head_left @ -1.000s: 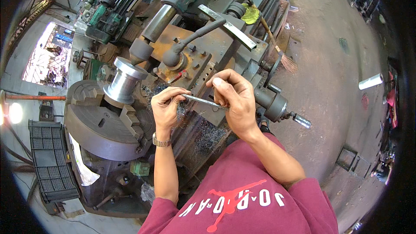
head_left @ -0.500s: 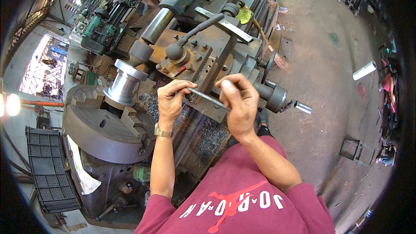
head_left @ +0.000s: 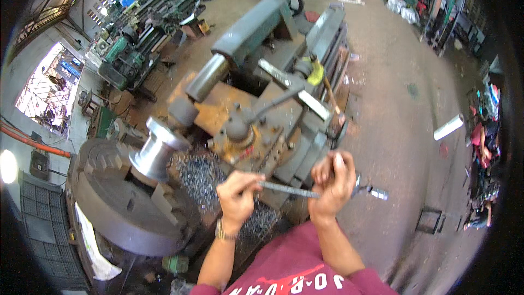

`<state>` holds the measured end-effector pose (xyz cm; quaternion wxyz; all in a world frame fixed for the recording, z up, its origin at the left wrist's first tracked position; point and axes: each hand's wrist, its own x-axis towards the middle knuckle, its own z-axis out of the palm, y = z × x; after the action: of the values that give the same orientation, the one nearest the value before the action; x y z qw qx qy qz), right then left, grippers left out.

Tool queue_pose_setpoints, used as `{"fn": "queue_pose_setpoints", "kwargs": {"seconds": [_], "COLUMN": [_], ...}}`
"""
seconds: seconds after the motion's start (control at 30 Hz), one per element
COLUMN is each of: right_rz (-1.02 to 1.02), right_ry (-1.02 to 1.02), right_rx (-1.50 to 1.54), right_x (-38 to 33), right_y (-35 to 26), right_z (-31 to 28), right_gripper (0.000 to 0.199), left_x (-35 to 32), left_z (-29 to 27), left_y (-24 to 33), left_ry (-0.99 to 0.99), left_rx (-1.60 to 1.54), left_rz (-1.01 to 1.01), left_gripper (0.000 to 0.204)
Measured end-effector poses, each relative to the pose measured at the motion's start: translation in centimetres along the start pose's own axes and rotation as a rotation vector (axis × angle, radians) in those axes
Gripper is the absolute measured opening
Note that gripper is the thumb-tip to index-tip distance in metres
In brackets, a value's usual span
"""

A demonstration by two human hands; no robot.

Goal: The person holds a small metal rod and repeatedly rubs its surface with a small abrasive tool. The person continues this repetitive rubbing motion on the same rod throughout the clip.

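Thumb and fingers closed, the left hand point(head_left: 237, 199) pinches a thin grey rod point(head_left: 289, 189) reaching rightward to the half-curled right hand point(head_left: 331, 188), its grip unclear; a slackened pinch could drop it into nearby shavings point(head_left: 199, 180).

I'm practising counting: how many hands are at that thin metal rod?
2: the left hand pinches one end of the rod; the right hand is at the other.

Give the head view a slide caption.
Left hand pinches a thin rod reaching the right hand, at a lathe.
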<state>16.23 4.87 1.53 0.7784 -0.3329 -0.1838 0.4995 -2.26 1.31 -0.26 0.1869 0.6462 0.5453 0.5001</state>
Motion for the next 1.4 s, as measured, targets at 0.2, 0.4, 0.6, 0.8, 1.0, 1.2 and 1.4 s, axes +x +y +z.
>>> {"fn": "queue_pose_setpoints", "kwargs": {"seconds": [0.2,0.4,0.6,0.8,1.0,1.2,1.4], "right_rz": [0.013,0.062,0.177,0.282,0.455,0.252,0.122], "right_ry": [-0.021,0.047,-0.045,-0.178,-0.418,-0.597,-0.528], "right_rx": [0.054,0.000,-0.029,-0.038,0.048,-0.008,-0.031], "right_x": [0.7,5.3,9.6,10.7,8.5,2.9,-2.1], "right_y": [0.1,2.7,5.9,7.0,1.8,-2.8,-3.3], "right_z": [0.7,1.5,4.7,6.3,4.8,2.8,0.2], "right_gripper": [0.020,0.024,0.025,0.027,0.025,0.024,0.023], "left_x": [0.3,1.3,1.1,0.8,0.7,1.2,0.3], "left_z": [0.1,0.3,1.1,2.4,-0.7,-2.6,-1.3], "left_y": [0.6,2.0,3.3,2.9,2.9,1.5,-0.6], "left_ry": [0.033,0.130,0.267,0.308,0.131,-0.051,-0.151], "left_rx": [-0.029,-0.040,0.009,0.156,-0.012,-0.207,-0.414], "left_rz": [-0.069,-0.130,-0.246,-0.194,-0.237,-0.168,-0.174], "left_gripper": [0.025,0.017,0.008,0.009,0.007,0.009,0.013]}}
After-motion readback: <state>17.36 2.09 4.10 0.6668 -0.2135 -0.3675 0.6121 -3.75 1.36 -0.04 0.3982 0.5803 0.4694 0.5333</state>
